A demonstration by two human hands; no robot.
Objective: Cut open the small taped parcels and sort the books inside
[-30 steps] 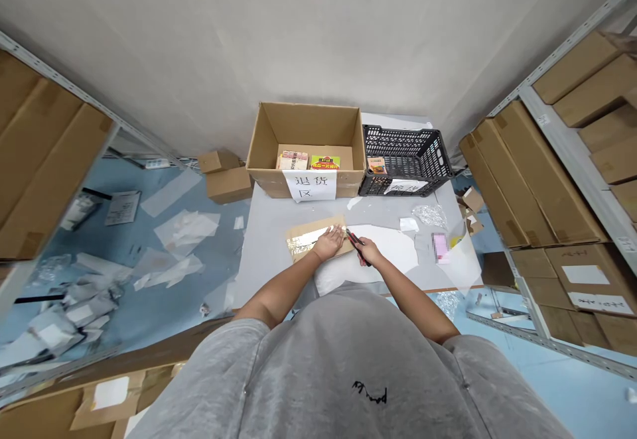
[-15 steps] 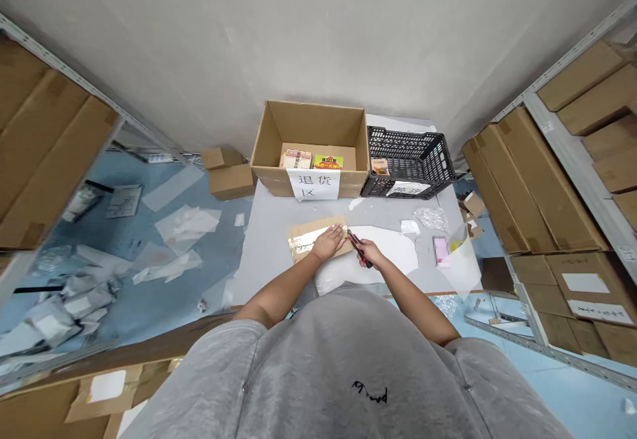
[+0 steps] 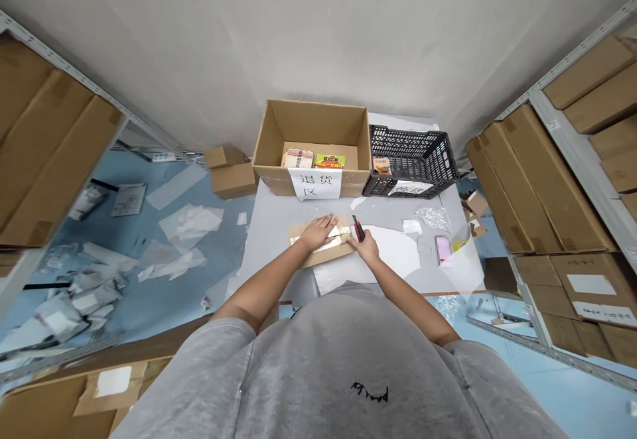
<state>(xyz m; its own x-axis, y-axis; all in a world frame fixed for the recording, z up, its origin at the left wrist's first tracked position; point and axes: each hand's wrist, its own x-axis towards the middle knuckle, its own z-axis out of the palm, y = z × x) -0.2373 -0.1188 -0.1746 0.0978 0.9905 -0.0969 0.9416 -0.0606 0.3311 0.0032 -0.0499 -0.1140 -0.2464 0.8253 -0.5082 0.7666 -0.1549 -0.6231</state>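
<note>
Grey worktop (image 3: 279,240) bearing open corrugated carton (image 3: 313,121) and black lattice-walled plastic crate (image 3: 411,160), side by side at far edge. Flat kraft-cardboard packet (image 3: 323,254) with glossy foil-like tape (image 3: 298,241), lying near front edge. Left hand (image 3: 317,233) spread flat, pressing on packet. Right hand (image 3: 367,248) pinching red-and-black utility knife (image 3: 357,228), upright, just beside packet's right end.

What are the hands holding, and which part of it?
The right hand holds a red utility knife by its handle. The left hand lies flat on a cardboard parcel.
</note>
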